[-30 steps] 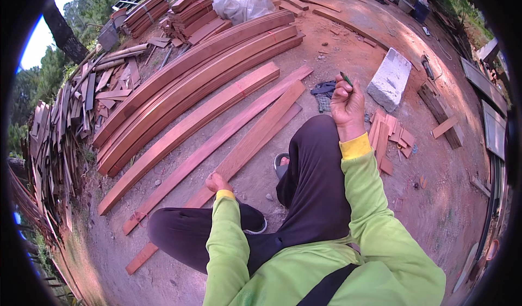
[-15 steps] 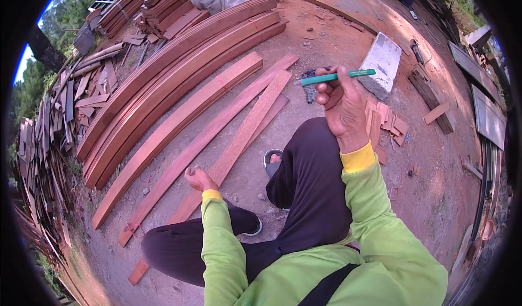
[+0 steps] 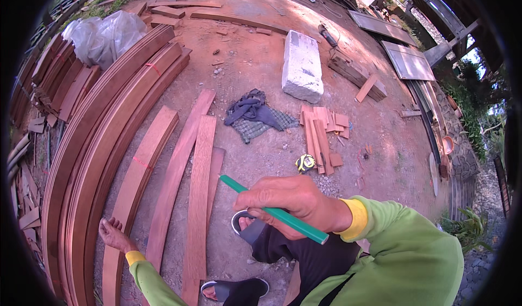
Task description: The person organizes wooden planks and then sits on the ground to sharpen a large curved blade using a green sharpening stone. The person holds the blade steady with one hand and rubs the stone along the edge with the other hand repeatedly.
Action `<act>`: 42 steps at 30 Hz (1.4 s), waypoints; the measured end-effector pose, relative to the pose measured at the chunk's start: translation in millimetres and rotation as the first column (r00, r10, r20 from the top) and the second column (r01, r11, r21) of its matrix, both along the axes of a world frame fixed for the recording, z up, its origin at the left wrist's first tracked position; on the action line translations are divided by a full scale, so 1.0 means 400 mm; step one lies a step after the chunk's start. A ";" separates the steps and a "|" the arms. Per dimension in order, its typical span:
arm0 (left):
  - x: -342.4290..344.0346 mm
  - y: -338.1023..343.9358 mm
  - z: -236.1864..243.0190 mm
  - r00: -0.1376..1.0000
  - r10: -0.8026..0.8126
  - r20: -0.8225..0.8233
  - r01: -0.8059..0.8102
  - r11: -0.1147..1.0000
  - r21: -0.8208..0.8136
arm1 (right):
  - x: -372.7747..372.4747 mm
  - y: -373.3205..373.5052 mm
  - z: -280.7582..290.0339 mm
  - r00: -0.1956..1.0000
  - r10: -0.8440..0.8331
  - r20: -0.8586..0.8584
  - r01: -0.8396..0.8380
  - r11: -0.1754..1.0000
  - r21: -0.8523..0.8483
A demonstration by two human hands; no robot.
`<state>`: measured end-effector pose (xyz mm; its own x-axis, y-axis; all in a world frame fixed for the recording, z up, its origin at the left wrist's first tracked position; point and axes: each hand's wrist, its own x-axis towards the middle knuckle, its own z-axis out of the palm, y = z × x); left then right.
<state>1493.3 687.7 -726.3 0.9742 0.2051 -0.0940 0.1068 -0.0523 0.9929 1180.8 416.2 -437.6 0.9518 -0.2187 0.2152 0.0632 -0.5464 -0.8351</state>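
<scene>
My right hand (image 3: 280, 205) is closed around a green pencil (image 3: 312, 232), its point toward the upper left. My left hand (image 3: 114, 235) is low at the left, fingers curled, over or against the edge of a short stack of reddish planks (image 3: 136, 170); what it holds, if anything, is hidden. Several loose planks (image 3: 196, 202) lie on the ground beside my sandalled feet. A yellow-and-black tape measure (image 3: 305, 163) rests next to a pile of small wood offcuts (image 3: 321, 137), just above my right hand.
Tall board stacks (image 3: 89, 159) line the left, with plastic sheeting (image 3: 109, 42) behind them. A pale block (image 3: 302, 66), dark cloths (image 3: 255, 115), an angle grinder (image 3: 327, 36) and a timber piece (image 3: 353, 77) lie ahead. Metal-framed panels (image 3: 408, 60) stand at the right.
The view has swung rightward and forward. My right hand with the pencil has turned and moved down into the middle; my left hand has shifted left from the loose plank to the stacked planks.
</scene>
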 end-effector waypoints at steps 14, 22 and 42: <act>0.262 0.156 0.255 0.986 -0.042 0.161 0.000 0.967 0.254 | 0.215 0.054 0.005 0.936 0.254 -0.243 -0.288 0.950 -0.116; -0.156 -0.113 0.395 0.569 -0.763 -0.306 0.775 0.623 -0.110 | 0.208 0.081 -0.013 0.970 0.061 -0.234 -0.091 0.988 -0.121; -0.483 -0.219 1.276 0.607 -0.475 -0.637 0.224 0.871 -0.437 | -0.114 0.241 0.468 0.843 0.165 -0.511 -0.041 0.968 0.246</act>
<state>1300.2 600.0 -215.9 0.5654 -0.2961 -0.7698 0.8104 0.0257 0.5853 1135.1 512.7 -250.3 0.9270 -0.0945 -0.3630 -0.3716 -0.3629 -0.8545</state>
